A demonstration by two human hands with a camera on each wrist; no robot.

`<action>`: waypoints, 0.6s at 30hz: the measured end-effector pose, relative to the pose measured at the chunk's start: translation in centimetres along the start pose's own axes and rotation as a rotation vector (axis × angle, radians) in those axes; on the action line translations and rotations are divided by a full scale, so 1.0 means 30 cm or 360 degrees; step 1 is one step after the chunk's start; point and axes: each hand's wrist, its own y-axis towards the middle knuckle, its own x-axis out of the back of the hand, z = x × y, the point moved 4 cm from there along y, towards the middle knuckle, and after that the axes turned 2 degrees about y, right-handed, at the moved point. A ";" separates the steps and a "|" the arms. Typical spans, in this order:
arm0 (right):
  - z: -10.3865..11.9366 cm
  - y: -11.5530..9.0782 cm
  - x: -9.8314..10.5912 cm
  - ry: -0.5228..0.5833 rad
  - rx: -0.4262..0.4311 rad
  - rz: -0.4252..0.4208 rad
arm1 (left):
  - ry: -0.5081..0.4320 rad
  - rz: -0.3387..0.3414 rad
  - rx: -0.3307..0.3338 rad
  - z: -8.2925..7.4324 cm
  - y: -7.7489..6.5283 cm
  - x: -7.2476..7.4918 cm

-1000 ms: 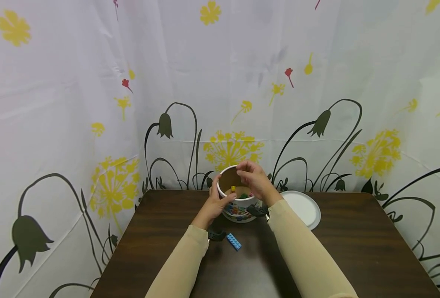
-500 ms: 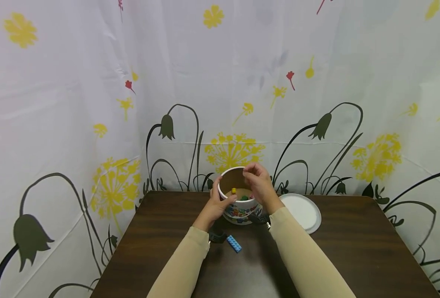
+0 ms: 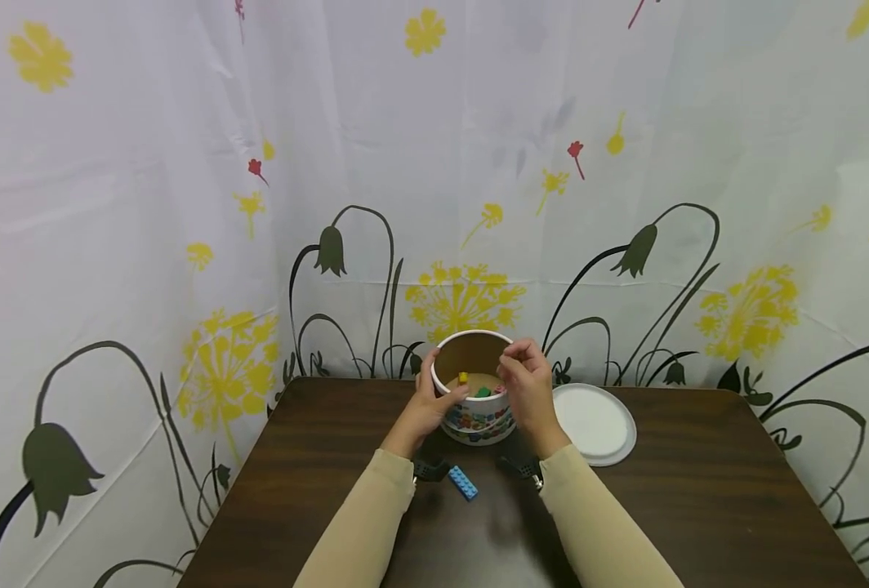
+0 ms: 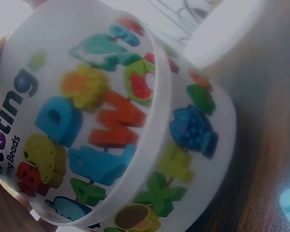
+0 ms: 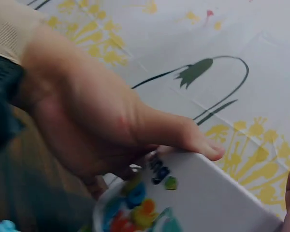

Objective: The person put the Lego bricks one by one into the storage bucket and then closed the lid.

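A white bead tub (image 3: 479,418), printed with colourful letters and animals and the words "String Beads", is tilted with its opening toward me. My left hand (image 3: 421,416) grips its left side, the thumb (image 3: 452,397) over the front rim. My right hand (image 3: 530,388) is at the right rim, its fingers bent and thumb and forefinger close together. In the right wrist view the right thumb (image 5: 193,137) lies along the rim; I cannot tell whether this hand pinches anything. Inside the tub are a yellow piece (image 3: 463,378), a green piece (image 3: 483,392) and a pink piece (image 3: 499,389).
A round white lid (image 3: 592,425) lies right of the tub on the dark wooden table (image 3: 692,482). In front of the tub lies a blue studded toy brick (image 3: 463,483). Behind the table hangs a flower-printed curtain (image 3: 376,122).
My right hand has moved right and toward me, from above the tub's opening to its right rim. My left hand keeps its grip, and the tub has hardly moved.
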 end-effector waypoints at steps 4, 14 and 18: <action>0.005 -0.098 0.019 -0.0011 -0.0030 -0.0040 | -0.0015 -0.0003 -0.0002 0.004 -0.002 -0.005; -0.097 -0.359 0.042 -0.0417 -0.0522 0.0013 | 0.0035 -0.0045 -0.0081 0.009 -0.006 -0.010; -0.161 -0.452 0.049 -0.0717 -0.0624 0.0011 | -0.0014 -0.0028 -0.0064 0.005 -0.010 -0.005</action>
